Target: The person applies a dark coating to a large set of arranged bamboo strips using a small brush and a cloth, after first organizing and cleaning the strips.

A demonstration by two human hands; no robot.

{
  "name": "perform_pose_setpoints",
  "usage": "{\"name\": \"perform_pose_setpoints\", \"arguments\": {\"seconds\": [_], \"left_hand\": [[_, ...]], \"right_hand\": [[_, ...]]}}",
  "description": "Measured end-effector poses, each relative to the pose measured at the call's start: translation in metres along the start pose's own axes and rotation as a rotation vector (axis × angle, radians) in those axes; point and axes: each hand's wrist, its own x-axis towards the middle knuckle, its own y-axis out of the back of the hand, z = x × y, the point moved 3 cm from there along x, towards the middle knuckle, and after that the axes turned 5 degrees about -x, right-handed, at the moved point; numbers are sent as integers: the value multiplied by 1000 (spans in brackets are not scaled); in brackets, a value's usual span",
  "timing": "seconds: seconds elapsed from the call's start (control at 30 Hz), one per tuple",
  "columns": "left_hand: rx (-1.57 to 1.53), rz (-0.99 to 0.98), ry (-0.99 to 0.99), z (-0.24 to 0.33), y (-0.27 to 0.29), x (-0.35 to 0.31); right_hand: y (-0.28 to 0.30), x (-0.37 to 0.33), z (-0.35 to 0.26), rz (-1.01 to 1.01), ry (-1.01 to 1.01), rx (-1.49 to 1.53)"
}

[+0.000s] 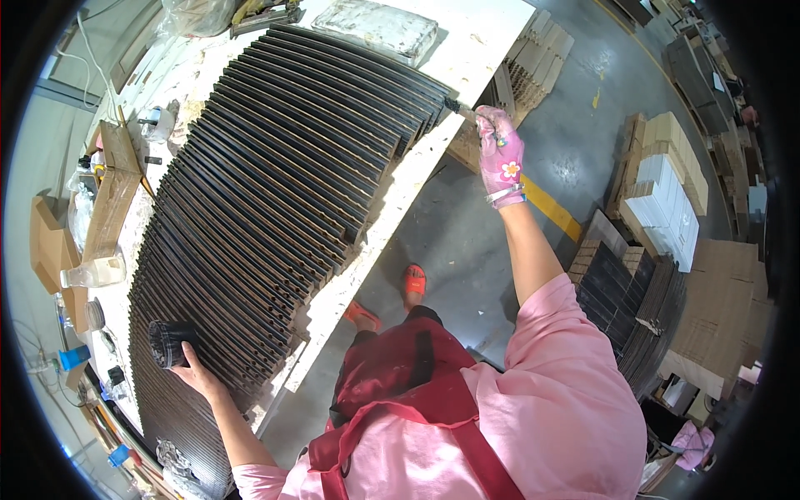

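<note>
Rows of long black strips (267,158) with pale edges between them lie side by side across the white table. My left hand (198,375), bare, is closed round a dark-coated cup (169,343) above the strips at the near left. In a pink glove with a flower on it, my right hand (500,142) grips a paintbrush (467,112). The dark bristles are at the right end of the far strips, by the table edge; whether they touch cannot be told. What the cup contains is hidden.
A plastic-wrapped slab (379,29) lies at the table's far side. Cardboard boxes (112,192) and a clear jar (96,272) line the left. White boards (664,208) and dark stacked panels (612,283) stand on the floor at right. The table edge (333,321) runs diagonally before me.
</note>
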Motion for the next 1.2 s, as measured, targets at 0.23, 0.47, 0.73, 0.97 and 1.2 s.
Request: {"name": "perform_pose_setpoints", "arguments": {"seconds": [0.23,0.47,0.73,0.97,1.2], "left_hand": [[52,6,10,9,-3,-1],[96,51,19,8,0,-3],[88,5,59,3,3,-3],[85,20,57,0,3,-2],[40,-5,79,1,2,-3]], "right_hand": [[0,-2,0,-3,89,-118],[16,-3,7,24,-2,127],[-3,-12,-31,-138,-50,149],[-8,-8,-12,-146,-89,55],[-11,-11,-10,-146,-28,278]]}}
